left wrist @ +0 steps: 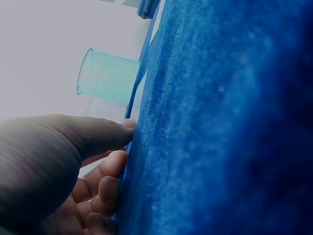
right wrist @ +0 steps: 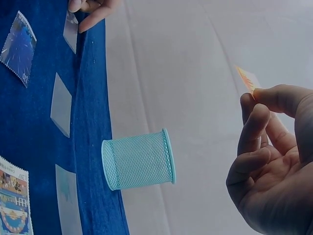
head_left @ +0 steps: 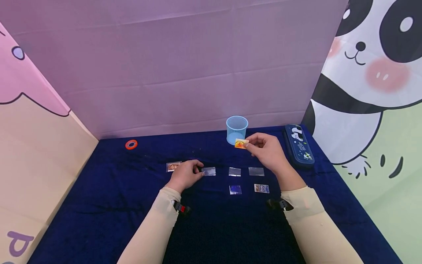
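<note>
My right hand point(head_left: 268, 151) pinches a small yellow-orange stamp point(head_left: 240, 143) between thumb and fingers, raised above the cloth in front of the blue mesh cup point(head_left: 234, 126). My left hand point(head_left: 184, 176) is low on the cloth, thumb and fingertip at the left end of a small clear sleeve point(head_left: 209, 171); it appears to hold that end. Two more clear sleeves point(head_left: 234, 171) point(head_left: 256, 171) lie in a row to its right. Nearer me are a dark blue stamp point(head_left: 235, 189) and a multicoloured stamp point(head_left: 261, 188). Beside the left hand lies a sleeved brownish stamp point(head_left: 172, 166), partly covered.
On the far right of the blue cloth point(head_left: 99, 205) lies a dark blue pencil case point(head_left: 299, 145) with panda drawings. A red-orange ring point(head_left: 131, 144), like a tape roll, lies at the far left. A purple fabric wall point(head_left: 165, 73) stands behind.
</note>
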### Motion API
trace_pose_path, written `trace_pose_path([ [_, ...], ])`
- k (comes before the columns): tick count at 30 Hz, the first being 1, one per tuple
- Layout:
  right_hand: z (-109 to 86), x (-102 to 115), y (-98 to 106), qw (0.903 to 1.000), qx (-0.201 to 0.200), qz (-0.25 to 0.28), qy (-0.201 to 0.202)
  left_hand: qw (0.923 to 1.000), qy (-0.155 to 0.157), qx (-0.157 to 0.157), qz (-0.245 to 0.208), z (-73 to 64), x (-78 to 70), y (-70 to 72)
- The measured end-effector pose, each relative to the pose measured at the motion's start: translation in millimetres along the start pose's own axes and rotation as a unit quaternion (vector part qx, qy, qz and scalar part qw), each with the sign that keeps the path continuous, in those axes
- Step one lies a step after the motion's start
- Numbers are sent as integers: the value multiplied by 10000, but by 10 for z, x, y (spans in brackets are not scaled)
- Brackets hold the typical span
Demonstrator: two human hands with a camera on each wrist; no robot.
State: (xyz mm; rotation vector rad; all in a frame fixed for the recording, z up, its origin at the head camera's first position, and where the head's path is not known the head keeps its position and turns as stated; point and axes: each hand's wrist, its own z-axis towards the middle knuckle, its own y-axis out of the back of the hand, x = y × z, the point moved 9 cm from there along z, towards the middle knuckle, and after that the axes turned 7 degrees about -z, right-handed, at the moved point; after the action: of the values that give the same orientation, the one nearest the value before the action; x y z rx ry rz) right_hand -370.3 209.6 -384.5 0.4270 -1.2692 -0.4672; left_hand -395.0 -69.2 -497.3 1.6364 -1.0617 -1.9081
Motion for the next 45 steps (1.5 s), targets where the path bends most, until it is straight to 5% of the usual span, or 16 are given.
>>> trace_pose_path([
  [18,1,6,2,9999,16,55,-91,9985,38,-157,-524,-22,33,74],
  [36,7,11,23,9999,-63,62,49,9817,-266,-1020,-1589,-51,-86,477],
  [45,-9,6,22,9997,-166,183,14,9771,-546,-1221,-1657,-107,-204,647],
])
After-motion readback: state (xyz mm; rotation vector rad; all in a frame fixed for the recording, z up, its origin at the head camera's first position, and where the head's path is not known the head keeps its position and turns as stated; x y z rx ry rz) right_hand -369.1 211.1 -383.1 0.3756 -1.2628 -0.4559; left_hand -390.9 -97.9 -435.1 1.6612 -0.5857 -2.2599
